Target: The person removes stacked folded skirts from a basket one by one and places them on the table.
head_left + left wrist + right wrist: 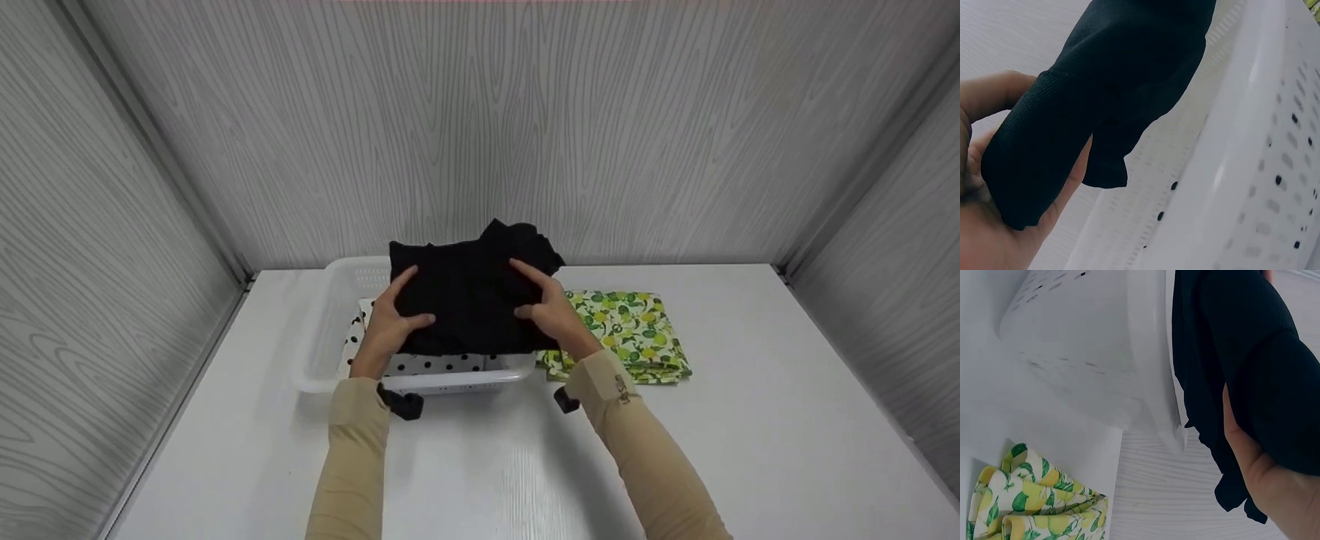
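A folded black cloth (469, 300) is held level above a white plastic basket (450, 381), between both hands. My left hand (385, 330) grips its left side; the left wrist view shows a ribbed band on the black cloth (1039, 140) lying between thumb and fingers. On the opposite side, my right hand (556, 315) grips the cloth, with a loose, ragged-looking part hanging past it in the right wrist view. Beneath, inside the basket, lies a white cloth with black dots (431, 364), partly hidden by the black one.
To the right of the basket, a folded lemon-print cloth (622, 326) lies on the white table (480, 480). Wood-grain panels (480, 135) enclose the table at the back and both sides. The basket's perforated wall (1292, 146) stands close to the left hand.
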`<state>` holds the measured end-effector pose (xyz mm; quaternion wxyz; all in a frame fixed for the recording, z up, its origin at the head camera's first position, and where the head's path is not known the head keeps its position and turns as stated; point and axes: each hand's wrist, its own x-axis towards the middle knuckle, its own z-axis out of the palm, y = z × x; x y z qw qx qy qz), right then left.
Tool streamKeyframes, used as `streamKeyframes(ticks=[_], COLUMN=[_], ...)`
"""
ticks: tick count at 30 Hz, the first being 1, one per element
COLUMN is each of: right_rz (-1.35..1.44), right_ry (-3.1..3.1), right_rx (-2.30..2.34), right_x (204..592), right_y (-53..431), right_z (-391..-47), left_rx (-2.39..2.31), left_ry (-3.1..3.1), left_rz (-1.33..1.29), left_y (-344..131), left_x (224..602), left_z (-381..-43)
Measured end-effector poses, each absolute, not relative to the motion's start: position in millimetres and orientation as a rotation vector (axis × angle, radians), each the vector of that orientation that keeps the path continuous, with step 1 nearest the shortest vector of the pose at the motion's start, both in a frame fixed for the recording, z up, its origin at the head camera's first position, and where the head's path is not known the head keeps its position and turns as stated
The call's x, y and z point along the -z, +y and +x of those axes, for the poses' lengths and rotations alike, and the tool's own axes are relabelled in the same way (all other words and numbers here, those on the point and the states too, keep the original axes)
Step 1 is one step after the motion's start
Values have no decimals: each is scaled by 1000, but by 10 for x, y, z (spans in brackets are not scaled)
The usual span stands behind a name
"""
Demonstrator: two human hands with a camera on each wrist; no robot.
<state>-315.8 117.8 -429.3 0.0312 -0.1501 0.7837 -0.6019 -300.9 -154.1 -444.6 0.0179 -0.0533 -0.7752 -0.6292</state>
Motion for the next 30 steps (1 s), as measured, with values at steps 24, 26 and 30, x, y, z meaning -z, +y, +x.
streamKeyframes(ticks=[24,26,30], right_rz=[-418,-421,-415], right_ry=[2471,2462,2452], right_rx=[1896,1910,1922], right_x=[4268,4263,4256], right_y=[1694,1732,1796], right_z=[-2899,-2866,-2807], left_rx=[1994,1994,1997], left_ry=[-2342,-2339,-2317], left_rz=[-268,-284,-335], left_y=[-1051,-1016,-949], left_x=[4388,4384,4380], left_z=[-2842,-2826,-2795])
